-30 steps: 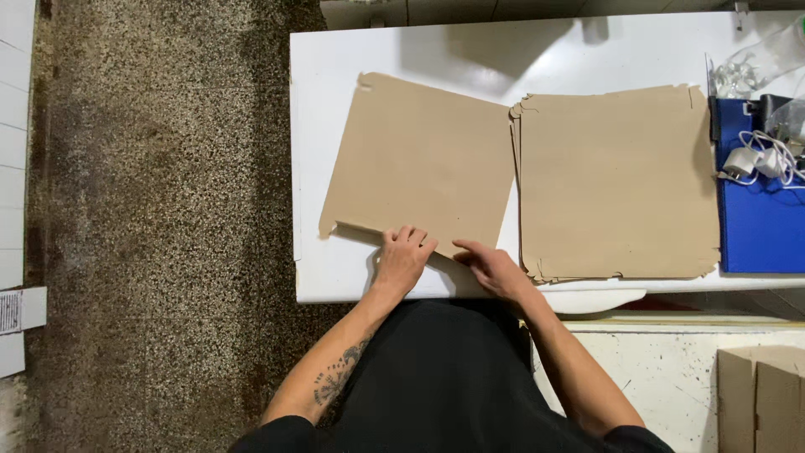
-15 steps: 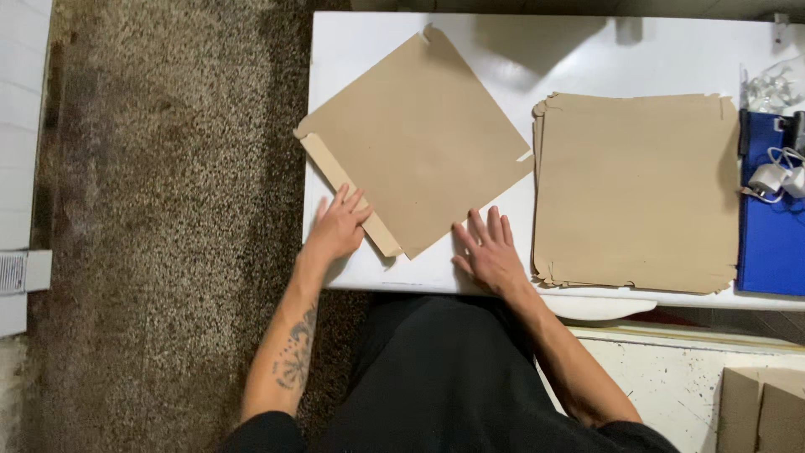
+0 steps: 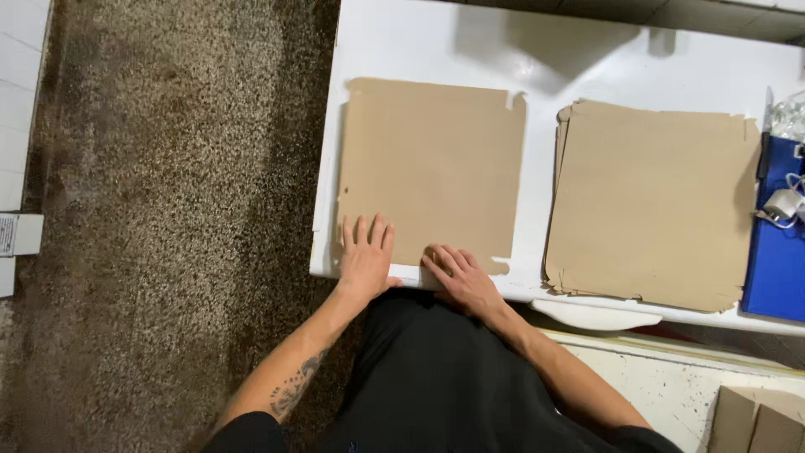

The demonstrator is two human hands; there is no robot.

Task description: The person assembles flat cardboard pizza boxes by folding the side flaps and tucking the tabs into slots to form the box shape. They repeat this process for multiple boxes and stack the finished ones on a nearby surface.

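The cardboard sheet (image 3: pixel 432 172), skewed a moment earlier, lay squared on the counter (image 3: pixel 537 59); left hand (image 3: pixel 366 256) and right hand (image 3: pixel 459 278) (both flat, fingers spread, gripping nothing) pressed its near edge.

White table (image 3: pixel 419 50) with one flat cardboard sheet (image 3: pixel 432 168), a cardboard stack (image 3: pixel 654 201), a blue box (image 3: pixel 776 268).

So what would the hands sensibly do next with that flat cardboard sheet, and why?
Probably fold up the near edge: both the left hand and right hand press flat on the near edge of the cardboard sheet, which lies square on the white table.
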